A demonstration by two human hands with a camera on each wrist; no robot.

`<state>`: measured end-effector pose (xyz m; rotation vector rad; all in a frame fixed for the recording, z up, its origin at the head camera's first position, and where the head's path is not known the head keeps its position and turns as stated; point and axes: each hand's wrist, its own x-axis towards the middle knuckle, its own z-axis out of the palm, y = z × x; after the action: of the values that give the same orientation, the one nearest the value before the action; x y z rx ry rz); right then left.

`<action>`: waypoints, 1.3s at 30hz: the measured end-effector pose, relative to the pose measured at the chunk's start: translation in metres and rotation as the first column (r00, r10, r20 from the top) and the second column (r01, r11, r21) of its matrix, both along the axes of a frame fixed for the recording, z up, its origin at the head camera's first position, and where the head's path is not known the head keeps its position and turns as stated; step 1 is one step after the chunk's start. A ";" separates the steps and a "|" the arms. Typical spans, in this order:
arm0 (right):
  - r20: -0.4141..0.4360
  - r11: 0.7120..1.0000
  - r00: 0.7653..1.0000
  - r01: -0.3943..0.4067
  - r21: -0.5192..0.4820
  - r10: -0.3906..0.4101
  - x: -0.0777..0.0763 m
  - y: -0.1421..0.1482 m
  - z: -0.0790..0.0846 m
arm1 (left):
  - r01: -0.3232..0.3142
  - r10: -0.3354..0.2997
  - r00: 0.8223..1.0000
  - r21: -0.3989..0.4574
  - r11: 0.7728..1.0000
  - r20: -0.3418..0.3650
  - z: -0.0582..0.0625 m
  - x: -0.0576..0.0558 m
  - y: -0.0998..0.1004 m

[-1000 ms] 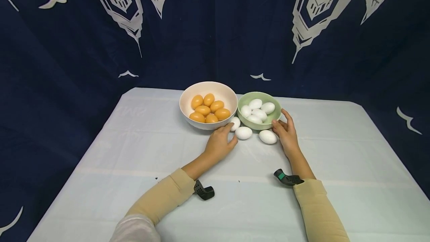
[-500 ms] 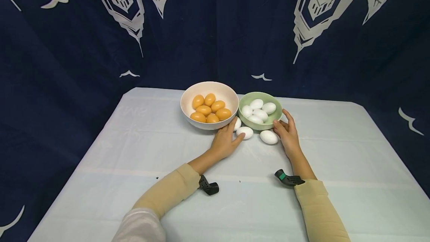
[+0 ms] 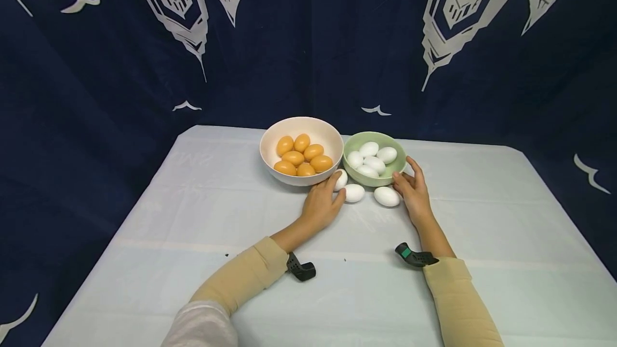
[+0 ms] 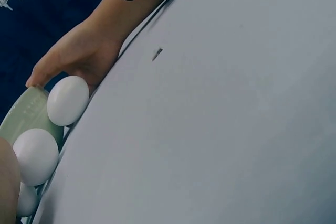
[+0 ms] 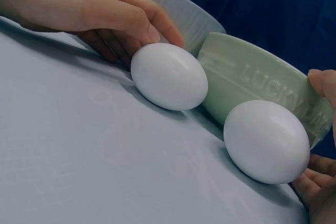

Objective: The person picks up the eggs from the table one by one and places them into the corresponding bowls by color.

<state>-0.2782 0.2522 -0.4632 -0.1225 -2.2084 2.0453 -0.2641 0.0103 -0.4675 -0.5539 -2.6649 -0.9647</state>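
My left hand (image 3: 322, 205) reaches beside the large cream bowl (image 3: 270, 167). Its fingertips lie by a white egg (image 3: 341, 179) tucked in front of the bowls, and its thumb is close to a second white egg (image 3: 355, 193). In the right wrist view, that front egg (image 5: 169, 76) sits just below the left thumb and index finger, which are not curled round it. My right hand (image 3: 413, 194) grips the small green bowl (image 3: 349, 175) at its right rim, thumb nearest me. A third white egg (image 3: 387, 196) lies beside the right thumb.
Several orange eggs (image 3: 293, 158) lie in the cream bowl, and several white eggs (image 3: 374, 164) fill the green one. Both bowls stand near the back of the table (image 3: 361, 304). A dark blue patterned curtain (image 3: 308, 58) hangs behind.
The left hand has moved right and forward toward the eggs; its thumb then drew slightly back. The front middle egg has shifted slightly right. The right hand stays on the green bowl.
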 end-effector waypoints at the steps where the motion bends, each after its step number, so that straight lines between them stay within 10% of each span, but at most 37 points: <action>1: -0.001 1.000 1.000 0.000 -0.003 0.000 0.000 0.000 0.000 | -0.006 0.006 1.000 -0.002 1.000 -0.012 0.000 0.001 0.000; 13: -0.009 1.000 1.000 -0.005 -0.007 0.005 0.001 0.001 -0.001 | 0.075 -0.073 0.995 0.025 0.997 -0.071 -0.001 -0.001 0.004; 39: -0.027 1.000 0.999 -0.021 0.000 0.021 0.001 0.001 -0.001 | 0.017 -0.006 0.979 0.053 0.998 -0.206 -0.003 0.002 -0.001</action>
<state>-0.2771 0.2533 -0.4640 -0.0709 -2.2029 2.0458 -0.2622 0.0089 -0.4704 -0.6219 -2.4482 -0.9261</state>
